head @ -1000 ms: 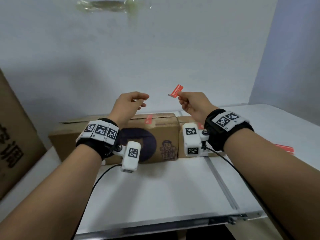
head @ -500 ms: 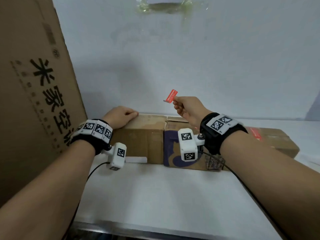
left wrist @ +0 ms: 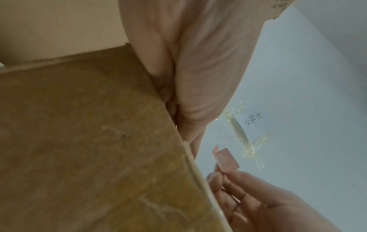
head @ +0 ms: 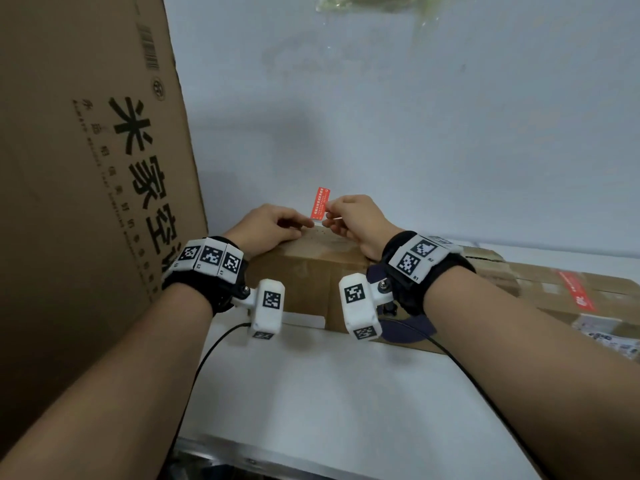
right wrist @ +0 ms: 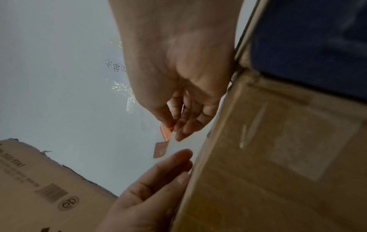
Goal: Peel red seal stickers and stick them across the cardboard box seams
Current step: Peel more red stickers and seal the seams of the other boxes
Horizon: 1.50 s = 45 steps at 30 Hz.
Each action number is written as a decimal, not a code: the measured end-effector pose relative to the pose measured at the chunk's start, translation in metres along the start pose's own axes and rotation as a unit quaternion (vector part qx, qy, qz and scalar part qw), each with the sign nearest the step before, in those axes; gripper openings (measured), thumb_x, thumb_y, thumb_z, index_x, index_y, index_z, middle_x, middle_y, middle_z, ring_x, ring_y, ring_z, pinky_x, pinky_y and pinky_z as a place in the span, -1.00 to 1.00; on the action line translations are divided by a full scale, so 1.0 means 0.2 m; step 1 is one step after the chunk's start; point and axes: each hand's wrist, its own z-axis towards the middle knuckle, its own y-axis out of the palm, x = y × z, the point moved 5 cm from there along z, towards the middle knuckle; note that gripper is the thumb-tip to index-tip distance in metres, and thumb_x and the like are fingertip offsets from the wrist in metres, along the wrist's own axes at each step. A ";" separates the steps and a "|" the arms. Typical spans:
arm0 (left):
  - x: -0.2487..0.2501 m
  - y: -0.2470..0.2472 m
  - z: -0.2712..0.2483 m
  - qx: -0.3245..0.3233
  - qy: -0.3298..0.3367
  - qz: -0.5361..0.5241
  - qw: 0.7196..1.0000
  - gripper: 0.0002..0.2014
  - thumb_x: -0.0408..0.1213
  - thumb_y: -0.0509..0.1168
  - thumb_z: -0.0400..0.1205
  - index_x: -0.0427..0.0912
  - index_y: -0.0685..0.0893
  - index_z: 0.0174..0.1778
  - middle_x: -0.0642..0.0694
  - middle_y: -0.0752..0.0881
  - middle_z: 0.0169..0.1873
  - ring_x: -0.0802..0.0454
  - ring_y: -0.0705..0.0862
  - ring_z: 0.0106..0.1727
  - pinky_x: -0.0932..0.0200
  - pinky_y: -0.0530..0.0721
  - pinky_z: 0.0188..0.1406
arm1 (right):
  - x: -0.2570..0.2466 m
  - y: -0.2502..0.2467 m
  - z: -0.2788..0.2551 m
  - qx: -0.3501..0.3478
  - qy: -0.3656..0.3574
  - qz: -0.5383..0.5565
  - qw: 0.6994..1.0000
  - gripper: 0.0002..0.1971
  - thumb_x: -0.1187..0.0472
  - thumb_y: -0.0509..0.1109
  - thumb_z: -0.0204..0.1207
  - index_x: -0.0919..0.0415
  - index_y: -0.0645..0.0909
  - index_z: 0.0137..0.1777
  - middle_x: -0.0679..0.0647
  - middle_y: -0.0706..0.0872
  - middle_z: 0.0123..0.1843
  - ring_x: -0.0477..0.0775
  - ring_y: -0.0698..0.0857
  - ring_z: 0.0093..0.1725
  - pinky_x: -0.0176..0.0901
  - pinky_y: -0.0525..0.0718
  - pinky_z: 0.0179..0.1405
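Thin red rectangular sticker (head: 320, 202) pinched in right hand (head: 353, 220); left hand (head: 268, 226) flat, relaxed, on matte cardboard box (head: 313, 271).

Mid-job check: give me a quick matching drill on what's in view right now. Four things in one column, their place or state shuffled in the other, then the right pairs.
Things:
1. red seal sticker
2. left hand
3. tall printed carton
4. box on the right

Places or states:
A. already carries a red strip on its top
B. stands upright at the left, against the wall
C. pinched in the right hand, held above the brown box
D. rests on the brown box's top edge, fingertips by the sticker's lower end

Pairs: 1-C, 2-D, 3-B, 4-A
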 end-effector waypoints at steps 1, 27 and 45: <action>-0.01 0.00 0.00 -0.002 0.001 -0.009 1.000 -0.70 -0.44 0.37 0.57 -0.03 0.75 0.16 -0.01 0.79 0.10 0.07 0.70 0.23 0.07 0.55 0.43 | 0.01 0.01 0.01 -0.003 0.001 -0.005 1.000 -0.84 0.31 0.28 0.62 0.26 0.57 -0.21 0.09 0.61 -0.33 -0.08 0.65 -0.38 -0.38 0.61 -0.38; 0.01 -0.01 -0.06 0.064 0.058 -0.027 0.996 -0.89 -0.16 0.46 0.51 0.03 0.79 -0.07 0.06 0.81 0.01 0.19 0.74 0.10 0.15 0.65 0.27 | 0.08 0.03 0.04 0.007 -0.026 -0.097 0.995 -0.85 0.27 0.34 0.56 0.24 0.65 -0.23 0.14 0.72 -0.35 -0.02 0.69 -0.38 -0.16 0.73 -0.10; 0.04 -0.01 -0.09 0.060 0.080 0.051 0.994 -0.91 -0.26 0.48 0.49 -0.08 0.83 -0.11 0.08 0.80 -0.11 0.22 0.70 -0.02 0.43 0.53 0.00 | 0.05 0.03 0.01 0.037 -0.074 -0.288 0.954 -0.84 0.20 0.54 0.39 0.29 0.78 -0.12 0.13 0.77 -0.14 0.03 0.70 -0.07 -0.08 0.67 0.06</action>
